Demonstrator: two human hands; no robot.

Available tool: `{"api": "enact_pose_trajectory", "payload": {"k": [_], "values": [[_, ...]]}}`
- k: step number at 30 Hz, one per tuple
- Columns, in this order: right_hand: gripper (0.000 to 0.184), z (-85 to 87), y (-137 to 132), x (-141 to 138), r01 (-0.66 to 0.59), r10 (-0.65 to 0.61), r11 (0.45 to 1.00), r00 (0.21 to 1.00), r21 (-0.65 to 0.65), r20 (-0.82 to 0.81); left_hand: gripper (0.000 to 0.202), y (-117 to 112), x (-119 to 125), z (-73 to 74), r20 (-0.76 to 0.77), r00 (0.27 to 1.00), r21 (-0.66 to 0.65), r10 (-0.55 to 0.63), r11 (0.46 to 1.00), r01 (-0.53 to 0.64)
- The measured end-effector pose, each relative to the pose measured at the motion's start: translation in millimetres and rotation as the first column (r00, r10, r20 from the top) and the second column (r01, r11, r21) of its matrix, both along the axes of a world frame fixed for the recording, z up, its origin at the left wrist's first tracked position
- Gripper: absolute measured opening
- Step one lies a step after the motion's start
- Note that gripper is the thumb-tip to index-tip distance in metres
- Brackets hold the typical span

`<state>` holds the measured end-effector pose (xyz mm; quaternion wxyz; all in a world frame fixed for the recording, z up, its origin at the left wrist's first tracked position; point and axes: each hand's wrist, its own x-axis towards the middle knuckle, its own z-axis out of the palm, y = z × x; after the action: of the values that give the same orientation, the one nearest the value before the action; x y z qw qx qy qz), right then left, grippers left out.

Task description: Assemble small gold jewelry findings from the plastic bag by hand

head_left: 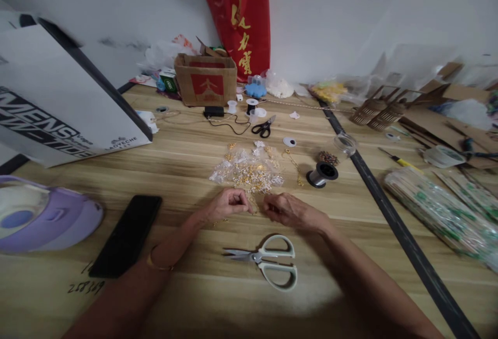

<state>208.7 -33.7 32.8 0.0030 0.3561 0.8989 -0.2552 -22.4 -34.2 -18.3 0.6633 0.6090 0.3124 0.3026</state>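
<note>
Just beyond the pale-handled scissors (257,258), the thin gold chain (254,204) runs roughly toward them, nearer the left hand (230,202) than the right hand (287,209); fingers curl, but whether either pinches it I cannot tell.

The wood-grained table (187,292) bears gold-coloured trinkets (254,174), pale-handled scissors (257,257) and a black phone (126,236).
</note>
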Motion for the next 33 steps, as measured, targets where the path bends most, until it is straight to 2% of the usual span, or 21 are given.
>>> {"api": "enact_pose_trajectory", "payload": {"k": [3, 10, 18, 26, 33], "values": [[0.010, -5.0, 0.4, -0.1, 0.014, -0.014, 1.000, 0.999, 0.010, -0.044, 0.025, 0.0, 0.2, -0.4, 0.008, 1.000, 0.003, -0.007, 1.000, 0.007], [0.011, -9.3, -1.5, -1.4, 0.023, -0.014, 0.992, 0.997, 0.124, -0.077, 0.024, -0.2, 0.2, 1.0, 0.010, 1.000, -0.007, -0.003, 1.000, 0.003], [0.009, -12.8, 1.2, -3.9, 0.021, -0.001, 0.986, 0.993, 0.165, -0.119, 0.022, -0.4, 0.9, 2.2, -0.010, 1.000, 0.006, 0.016, 1.000, -0.016], [0.011, -5.5, -2.7, -7.7, 0.037, -0.022, 0.993, 0.992, 0.114, -0.128, 0.021, -3.3, 3.3, 6.1, -0.012, 1.000, -0.011, 0.018, 1.000, -0.018], [0.009, -3.9, -3.8, -9.0, 0.086, -0.075, 0.996, 0.958, 0.027, -0.276, 0.019, -6.2, 12.1, -2.9, -0.094, 0.987, 0.025, 0.132, 0.991, -0.130]]}}
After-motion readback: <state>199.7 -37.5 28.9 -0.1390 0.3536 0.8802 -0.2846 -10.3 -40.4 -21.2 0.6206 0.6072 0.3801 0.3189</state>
